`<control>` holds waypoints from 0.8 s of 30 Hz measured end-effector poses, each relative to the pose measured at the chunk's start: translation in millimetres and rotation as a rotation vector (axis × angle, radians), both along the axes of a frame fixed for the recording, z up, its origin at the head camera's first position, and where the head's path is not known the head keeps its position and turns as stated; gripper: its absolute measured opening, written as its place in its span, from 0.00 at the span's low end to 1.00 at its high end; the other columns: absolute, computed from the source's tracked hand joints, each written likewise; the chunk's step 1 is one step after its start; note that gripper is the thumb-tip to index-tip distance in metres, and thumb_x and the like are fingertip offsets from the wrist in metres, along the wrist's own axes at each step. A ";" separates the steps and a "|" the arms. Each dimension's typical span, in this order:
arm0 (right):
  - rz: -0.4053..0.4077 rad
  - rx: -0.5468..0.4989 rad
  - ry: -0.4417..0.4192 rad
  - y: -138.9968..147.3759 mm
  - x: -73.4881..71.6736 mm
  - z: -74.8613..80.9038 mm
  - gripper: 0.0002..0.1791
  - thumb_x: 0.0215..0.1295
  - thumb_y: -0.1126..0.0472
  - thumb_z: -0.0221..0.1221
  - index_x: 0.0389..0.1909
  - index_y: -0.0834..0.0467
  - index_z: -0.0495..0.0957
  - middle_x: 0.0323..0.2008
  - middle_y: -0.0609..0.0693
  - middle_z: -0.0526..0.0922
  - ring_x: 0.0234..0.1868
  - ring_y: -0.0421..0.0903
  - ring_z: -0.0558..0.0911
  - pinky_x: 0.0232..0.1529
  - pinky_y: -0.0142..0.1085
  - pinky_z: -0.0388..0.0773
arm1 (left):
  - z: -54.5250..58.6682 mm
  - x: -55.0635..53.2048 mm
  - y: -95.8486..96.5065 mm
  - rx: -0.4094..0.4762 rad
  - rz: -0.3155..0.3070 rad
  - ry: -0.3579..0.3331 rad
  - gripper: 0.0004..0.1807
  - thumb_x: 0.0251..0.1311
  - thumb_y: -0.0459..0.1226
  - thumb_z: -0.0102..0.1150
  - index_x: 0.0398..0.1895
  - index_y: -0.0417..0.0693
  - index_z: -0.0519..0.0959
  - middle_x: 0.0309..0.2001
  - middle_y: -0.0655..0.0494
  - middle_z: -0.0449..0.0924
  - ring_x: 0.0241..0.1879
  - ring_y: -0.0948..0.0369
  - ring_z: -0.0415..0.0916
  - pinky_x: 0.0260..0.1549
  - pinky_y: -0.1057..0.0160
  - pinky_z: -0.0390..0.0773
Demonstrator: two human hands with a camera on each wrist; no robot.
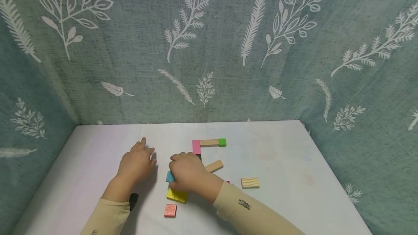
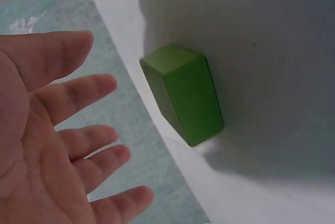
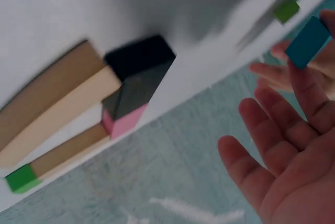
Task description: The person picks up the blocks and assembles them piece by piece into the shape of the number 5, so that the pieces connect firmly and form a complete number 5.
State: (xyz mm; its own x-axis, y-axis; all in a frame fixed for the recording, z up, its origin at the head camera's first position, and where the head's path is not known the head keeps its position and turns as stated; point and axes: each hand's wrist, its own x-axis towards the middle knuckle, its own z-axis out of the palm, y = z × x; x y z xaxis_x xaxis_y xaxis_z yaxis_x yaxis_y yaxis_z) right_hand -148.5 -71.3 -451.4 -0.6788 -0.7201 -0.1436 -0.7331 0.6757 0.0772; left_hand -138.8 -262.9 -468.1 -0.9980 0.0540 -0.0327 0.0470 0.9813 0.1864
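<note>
Blue rectangular block (image 3: 308, 42) pinched between thumb and finger of right hand (image 1: 188, 171), other fingers loosely extended; held over white tabletop (image 1: 284, 155). From left: left hand (image 1: 135, 160), fingers spread wide, nothing held, glossy green oblong block (image 2: 193, 101) near fingertips. Coral square block (image 1: 170, 210) at near side. Yellow rectangular block (image 1: 177, 196), partly covered by right hand. Black block (image 1: 198, 156) touching pink block (image 1: 196, 146); slim wooden strip (image 1: 209, 143) from pink to small green block (image 1: 222, 142). Second wooden strip (image 1: 214, 166), left end hidden behind right hand. Striped wooden block (image 1: 250, 183) rightmost, well apart.

At least eleven blocks (image 1: 176, 196) and one table (image 1: 281, 155).
</note>
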 end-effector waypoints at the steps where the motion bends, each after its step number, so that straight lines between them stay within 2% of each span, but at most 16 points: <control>1: -0.021 -0.014 -0.003 6.4 1.3 3.3 0.19 0.58 0.36 0.63 0.41 0.45 0.86 0.55 0.39 0.83 0.51 0.40 0.82 0.50 0.36 0.80 | -0.3 -0.1 2.2 0.004 -0.009 0.011 0.22 0.63 0.38 0.64 0.58 0.35 0.81 0.71 0.25 0.62 0.69 0.31 0.63 0.57 0.30 0.71; 5: -0.163 -0.085 0.034 43.7 1.0 8.9 0.20 0.57 0.36 0.62 0.26 0.49 0.82 0.36 0.40 0.83 0.31 0.39 0.77 0.40 0.37 0.79 | -0.3 -0.6 14.6 0.033 -0.063 0.051 0.22 0.60 0.35 0.63 0.58 0.36 0.81 0.72 0.27 0.61 0.70 0.33 0.62 0.60 0.31 0.70; 9: -0.383 -0.195 0.114 93.1 -9.9 3.6 0.21 0.54 0.42 0.62 0.12 0.50 0.70 0.18 0.42 0.70 0.20 0.41 0.66 0.30 0.38 0.71 | 2.0 -1.0 30.3 0.064 -0.117 0.091 0.23 0.58 0.35 0.65 0.58 0.38 0.81 0.73 0.29 0.60 0.73 0.35 0.60 0.61 0.30 0.68; 12: -0.523 -0.246 0.137 126.5 -21.1 1.7 0.22 0.53 0.45 0.63 0.10 0.50 0.66 0.16 0.44 0.67 0.19 0.42 0.65 0.24 0.37 0.66 | 4.2 -3.5 46.3 0.072 -0.156 0.101 0.25 0.59 0.41 0.68 0.59 0.40 0.81 0.74 0.31 0.60 0.74 0.37 0.59 0.63 0.31 0.67; 17: -0.696 -0.196 0.035 158.5 -37.7 -1.7 0.22 0.56 0.43 0.61 0.12 0.52 0.71 0.18 0.47 0.72 0.21 0.45 0.70 0.25 0.39 0.67 | 3.7 -16.7 82.5 0.053 -0.213 0.057 0.37 0.59 0.59 0.66 0.61 0.41 0.80 0.77 0.37 0.57 0.76 0.41 0.57 0.66 0.33 0.66; 20: -0.743 -0.152 -0.032 163.0 -40.9 -12.7 0.23 0.58 0.42 0.60 0.12 0.52 0.71 0.18 0.47 0.73 0.21 0.45 0.70 0.27 0.41 0.70 | -0.6 -26.3 102.4 0.009 -0.208 0.011 0.42 0.57 0.65 0.63 0.60 0.39 0.80 0.77 0.39 0.57 0.76 0.43 0.57 0.66 0.34 0.66; 24: -0.725 -0.109 -0.071 160.5 -38.4 -27.2 0.23 0.60 0.42 0.60 0.14 0.52 0.72 0.19 0.46 0.72 0.22 0.44 0.69 0.29 0.42 0.72 | -6.0 -31.9 117.3 -0.044 -0.180 -0.024 0.43 0.55 0.67 0.64 0.57 0.38 0.82 0.76 0.40 0.60 0.76 0.44 0.58 0.66 0.36 0.67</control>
